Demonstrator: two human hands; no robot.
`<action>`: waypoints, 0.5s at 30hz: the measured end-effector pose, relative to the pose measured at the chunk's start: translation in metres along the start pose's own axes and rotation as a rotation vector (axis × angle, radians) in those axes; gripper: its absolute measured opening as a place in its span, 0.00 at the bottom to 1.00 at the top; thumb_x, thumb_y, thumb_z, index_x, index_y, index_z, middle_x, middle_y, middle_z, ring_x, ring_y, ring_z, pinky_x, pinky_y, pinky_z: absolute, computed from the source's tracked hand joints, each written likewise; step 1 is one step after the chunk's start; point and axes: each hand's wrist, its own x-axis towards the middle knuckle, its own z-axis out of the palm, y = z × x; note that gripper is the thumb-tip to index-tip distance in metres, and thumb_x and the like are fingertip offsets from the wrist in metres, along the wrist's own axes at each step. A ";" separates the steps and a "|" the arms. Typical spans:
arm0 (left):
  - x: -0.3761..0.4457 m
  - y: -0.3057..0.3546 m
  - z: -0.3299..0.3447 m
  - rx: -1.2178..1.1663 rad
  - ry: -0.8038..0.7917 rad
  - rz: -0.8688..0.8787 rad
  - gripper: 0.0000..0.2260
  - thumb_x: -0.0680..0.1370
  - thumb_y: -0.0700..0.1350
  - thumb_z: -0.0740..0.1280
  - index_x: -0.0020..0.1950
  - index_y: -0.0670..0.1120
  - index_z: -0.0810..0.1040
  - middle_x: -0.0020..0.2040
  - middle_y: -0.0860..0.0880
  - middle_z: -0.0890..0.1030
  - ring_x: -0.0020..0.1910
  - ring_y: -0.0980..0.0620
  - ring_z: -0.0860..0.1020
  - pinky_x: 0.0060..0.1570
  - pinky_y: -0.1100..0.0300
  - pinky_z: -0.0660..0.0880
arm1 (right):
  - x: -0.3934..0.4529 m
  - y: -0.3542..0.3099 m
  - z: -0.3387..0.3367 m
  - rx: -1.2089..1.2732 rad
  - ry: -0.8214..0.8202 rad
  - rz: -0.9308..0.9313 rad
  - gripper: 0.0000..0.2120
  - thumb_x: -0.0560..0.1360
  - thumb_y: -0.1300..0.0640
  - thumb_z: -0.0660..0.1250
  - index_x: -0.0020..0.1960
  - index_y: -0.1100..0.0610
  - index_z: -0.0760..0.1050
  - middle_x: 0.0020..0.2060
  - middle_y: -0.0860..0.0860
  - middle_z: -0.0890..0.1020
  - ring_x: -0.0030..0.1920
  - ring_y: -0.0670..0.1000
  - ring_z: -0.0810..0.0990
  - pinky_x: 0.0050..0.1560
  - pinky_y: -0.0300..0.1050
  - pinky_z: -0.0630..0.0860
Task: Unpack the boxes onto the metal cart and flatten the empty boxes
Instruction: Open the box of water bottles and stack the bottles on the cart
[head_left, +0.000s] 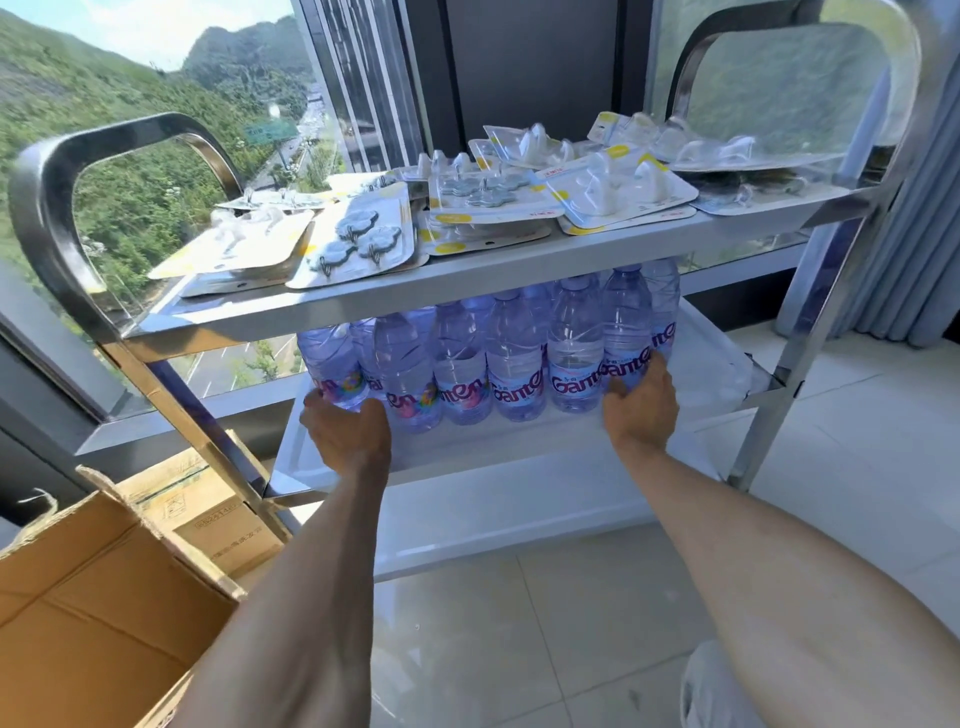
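Gripping the bottles (514, 358) on the cart's (467, 265) lower shelf, left hand (348, 431) and right hand (641, 408) curled at either end of the row, hook packs (363, 236) on top, open box (104, 587) at left.

Purple labels on the water bottles (574, 338) lined along the metal cart's (467, 260) lower shelf carry the brand name "Ganten" in white script, partly cut off on several. A printed code on the cardboard box (223, 525) beside the cart is too blurred to read.
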 end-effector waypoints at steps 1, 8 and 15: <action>0.010 -0.003 -0.002 -0.001 -0.022 -0.047 0.31 0.70 0.46 0.71 0.71 0.45 0.66 0.67 0.42 0.71 0.65 0.39 0.73 0.61 0.48 0.71 | 0.000 0.000 0.001 -0.003 0.005 0.002 0.30 0.73 0.59 0.68 0.73 0.60 0.63 0.61 0.62 0.75 0.62 0.63 0.73 0.62 0.57 0.69; 0.057 -0.002 0.006 -0.186 -0.263 -0.035 0.35 0.64 0.49 0.74 0.69 0.47 0.65 0.60 0.44 0.79 0.58 0.41 0.78 0.61 0.48 0.74 | -0.005 0.003 0.008 -0.055 0.049 -0.059 0.33 0.70 0.62 0.66 0.74 0.63 0.60 0.61 0.64 0.74 0.61 0.65 0.72 0.62 0.58 0.68; 0.072 -0.014 0.003 -0.108 -0.234 -0.012 0.36 0.60 0.58 0.80 0.61 0.49 0.68 0.55 0.48 0.80 0.54 0.44 0.80 0.59 0.48 0.77 | -0.007 0.004 0.014 -0.098 0.078 -0.066 0.36 0.70 0.60 0.66 0.75 0.64 0.58 0.63 0.64 0.72 0.62 0.64 0.71 0.63 0.57 0.66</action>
